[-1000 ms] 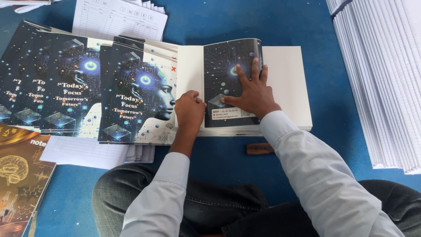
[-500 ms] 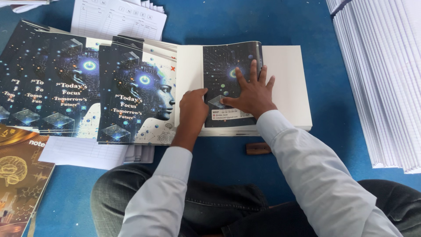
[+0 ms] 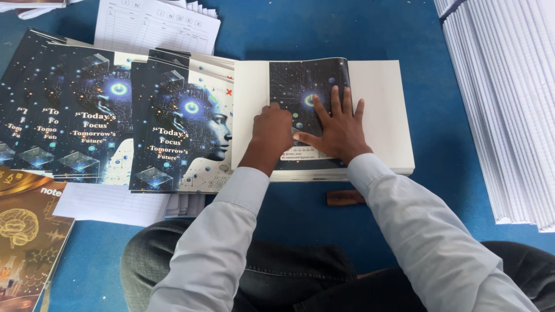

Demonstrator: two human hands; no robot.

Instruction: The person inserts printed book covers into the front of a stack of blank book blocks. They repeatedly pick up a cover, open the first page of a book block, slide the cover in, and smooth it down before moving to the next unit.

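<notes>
**Both hands pressed on a dark printed cover over a white page block**

Your right hand [image 3: 338, 130] lies flat on the dark cover sheet [image 3: 309, 95], fingers spread apart and pointing to 12 o'clock. Your left hand [image 3: 273, 130] rests just beside it at 9 o'clock, fingers curled together, knuckles on the sheet's left edge. The sheet sits on a white page block [image 3: 378, 115] at the centre of view; the block's bare margins show at 3 and 9 o'clock of your hands.

At 9 o'clock, touching the block, overlapping printed covers [image 3: 179, 127] fan out toward the left edge. A brown cover with a brain drawing [image 3: 26, 231] lies at 8 o'clock. Ruled index sheets [image 3: 156, 26] lie at 11 o'clock. A tall stack of white sheets [image 3: 509, 110] fills the 3 o'clock side, well apart from the block. A small brown wooden piece [image 3: 345, 198] lies at 6 o'clock, just beside the block's near edge.

Everything rests on a blue surface [image 3: 358, 29]. Your dark-trousered knees frame the bottom of view.
</notes>
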